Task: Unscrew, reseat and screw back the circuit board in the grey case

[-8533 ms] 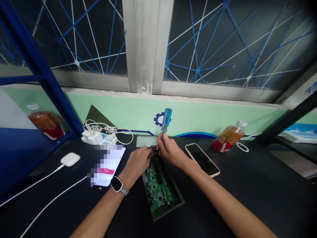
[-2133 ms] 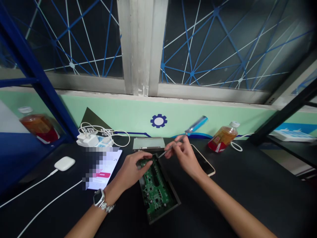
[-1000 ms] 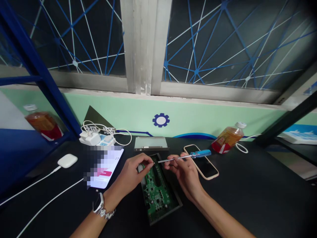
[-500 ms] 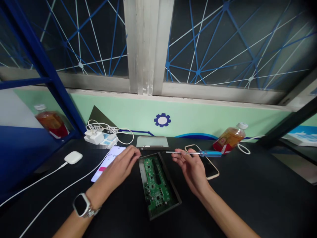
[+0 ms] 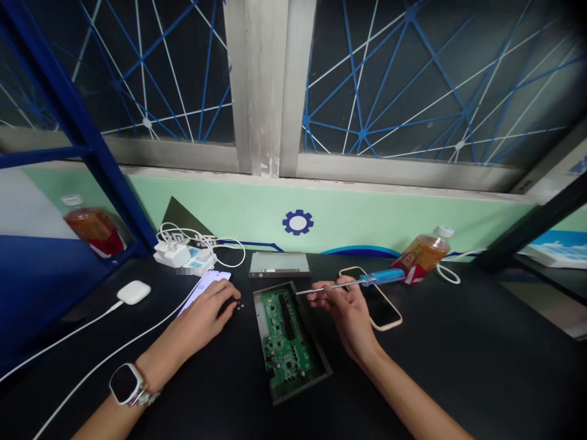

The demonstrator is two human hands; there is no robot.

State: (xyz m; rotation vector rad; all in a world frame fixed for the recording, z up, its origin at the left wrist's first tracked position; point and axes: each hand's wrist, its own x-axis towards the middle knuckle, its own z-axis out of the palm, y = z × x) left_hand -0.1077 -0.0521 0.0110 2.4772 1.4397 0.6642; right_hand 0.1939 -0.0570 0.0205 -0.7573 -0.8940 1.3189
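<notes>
The right hand (image 5: 348,308) had its fingers closed around the metal shaft of a blue-handled screwdriver (image 5: 383,277), the handle pointing off to the right of that grip and the tip reaching left to the far right corner of an open metal case (image 5: 302,389); whether the tip touched it could not be told. The case lay on the black table (image 5: 458,360), left of the right grip and stretching nearer the person, with a green circuit board (image 5: 298,355) inside. The left hand (image 5: 206,308) was well apart on the case's other side, low over the table, thumb and forefinger slightly parted. Tiny pieces (image 5: 241,305) lay just beside those fingertips, and a lit phone (image 5: 213,280) was partly hidden under the hand. Beyond and between the two grips lay a flat, pale panel (image 5: 279,263). A phone with a light-coloured edge (image 5: 387,313) lay just right of the right grip, partly behind it, and a bottle (image 5: 424,255) lay tilted farther off beyond the screwdriver's handle.
</notes>
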